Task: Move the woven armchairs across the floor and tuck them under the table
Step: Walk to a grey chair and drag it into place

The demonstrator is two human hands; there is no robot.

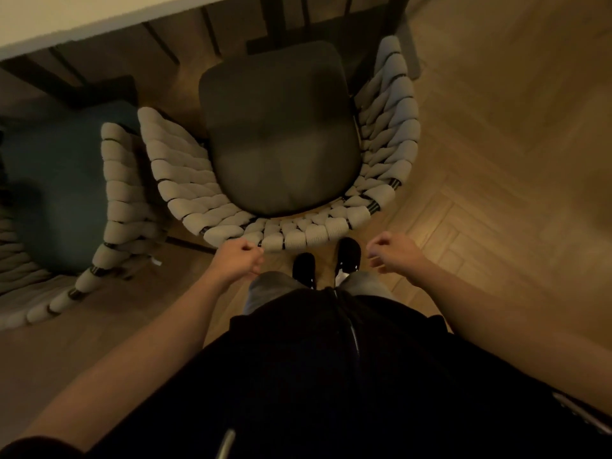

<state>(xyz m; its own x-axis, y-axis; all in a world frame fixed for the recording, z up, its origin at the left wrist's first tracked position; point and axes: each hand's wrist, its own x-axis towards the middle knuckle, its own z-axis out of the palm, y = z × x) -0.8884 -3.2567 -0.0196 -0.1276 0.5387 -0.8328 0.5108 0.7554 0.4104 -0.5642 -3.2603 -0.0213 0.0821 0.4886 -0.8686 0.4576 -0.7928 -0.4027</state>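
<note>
dim room, herringbone wood floor (496, 160), white table (66, 18) edge up top. second armchair (112, 207) at left, woven armchair (281, 233) w/ dark cushion centre, front near the table. left hand (240, 258) curled at the back rim, maybe just touching; right hand (394, 251) curled, holding nothing. looks rigid, slideable; grip the back rim.

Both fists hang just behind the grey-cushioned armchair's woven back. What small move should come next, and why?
Probably grip the woven backrest with both hands and push forward. The left hand and right hand are curled, holding nothing, just behind it, and the grey seat cushion lies almost wholly clear of the table edge, so the armchair is not tucked in.
</note>
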